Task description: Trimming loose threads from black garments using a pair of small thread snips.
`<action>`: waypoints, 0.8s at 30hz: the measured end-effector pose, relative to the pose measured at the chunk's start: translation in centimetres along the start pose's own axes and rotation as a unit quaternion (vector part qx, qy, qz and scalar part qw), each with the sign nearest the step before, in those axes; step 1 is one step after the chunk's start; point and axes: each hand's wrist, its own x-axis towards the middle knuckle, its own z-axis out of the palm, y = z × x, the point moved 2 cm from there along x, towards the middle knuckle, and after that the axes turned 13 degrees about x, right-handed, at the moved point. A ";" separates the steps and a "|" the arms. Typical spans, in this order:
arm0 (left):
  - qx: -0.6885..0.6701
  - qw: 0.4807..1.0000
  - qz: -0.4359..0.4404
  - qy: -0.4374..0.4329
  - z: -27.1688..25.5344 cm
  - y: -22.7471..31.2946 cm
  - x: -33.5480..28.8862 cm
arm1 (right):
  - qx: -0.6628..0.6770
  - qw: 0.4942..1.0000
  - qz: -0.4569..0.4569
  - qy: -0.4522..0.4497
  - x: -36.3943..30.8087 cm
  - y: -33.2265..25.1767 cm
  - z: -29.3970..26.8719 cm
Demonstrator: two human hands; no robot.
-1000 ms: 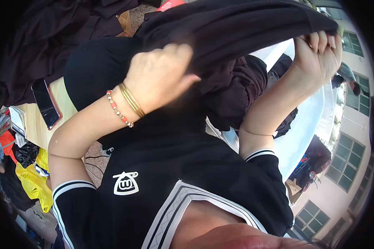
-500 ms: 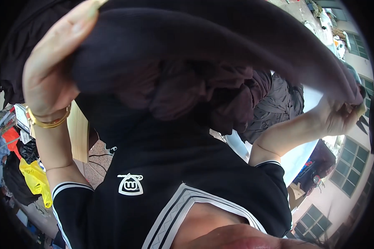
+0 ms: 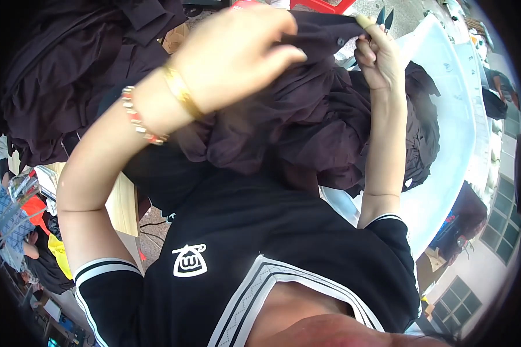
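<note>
My right hand (image 3: 381,58) pinches the edge of a dark purplish-brown garment (image 3: 324,32) at the top, near a small round button (image 3: 341,41). Two pointed dark blades, looking like thread snips (image 3: 388,21), stick up from behind the same hand; their grip is hidden. My left hand (image 3: 237,55), slightly blurred, hovers over the cloth with thumb and fingers apart, nothing seen between them. That wrist carries a gold bangle (image 3: 182,92) and a beaded bracelet (image 3: 138,118). More of the dark cloth (image 3: 307,127) lies bunched in front of my body.
A heap of dark garments (image 3: 69,75) fills the upper left. To the right is a large white tub (image 3: 460,144) beside crumpled dark cloth (image 3: 419,133). A red stool (image 3: 324,6) shows at the top, a wooden board (image 3: 124,202) at my left. Someone in a checked shirt (image 3: 10,222) is far left.
The garment, spread wide between both hands before, has come down. My left hand has let go and swung rightward across it. My right hand moved inward with the edge, and the blades now show.
</note>
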 end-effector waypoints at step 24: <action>-0.583 0.746 -0.299 -0.117 0.5 -8.0 1.4 | -0.041 0.990 -0.131 -0.034 2.4 2.6 6.9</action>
